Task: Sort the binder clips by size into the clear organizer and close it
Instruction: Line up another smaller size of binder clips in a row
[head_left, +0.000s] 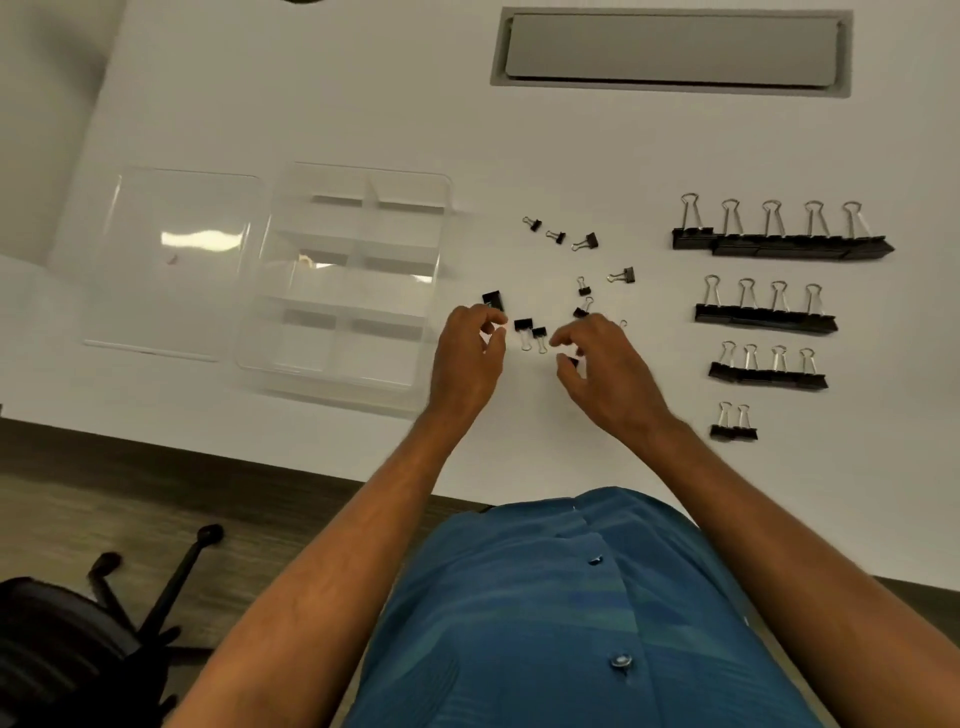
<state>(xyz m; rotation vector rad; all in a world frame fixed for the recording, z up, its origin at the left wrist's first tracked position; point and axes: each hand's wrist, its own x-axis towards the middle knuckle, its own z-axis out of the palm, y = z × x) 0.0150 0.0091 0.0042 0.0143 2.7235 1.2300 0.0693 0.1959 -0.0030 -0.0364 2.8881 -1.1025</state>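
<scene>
The clear organizer (441, 260) lies open on the white table, left of centre, its several compartments empty and its lid (176, 301) folded out to the left. Sorted binder clips stand in rows at the right: largest (779, 247), medium (763, 318), smaller (769, 373), and a pair (733, 431). Loose small clips (587, 241) are scattered in the middle. My left hand (470, 358) hovers with loosely curled fingers just below a black clip (492, 300), beside two clips (531, 328). My right hand (608, 369) pinches a tiny clip (573, 361) between thumb and fingers.
A grey recessed cable hatch (670, 49) sits at the far side of the table. The table's front edge runs diagonally near my body. An office chair base (104, 623) stands on the floor at lower left.
</scene>
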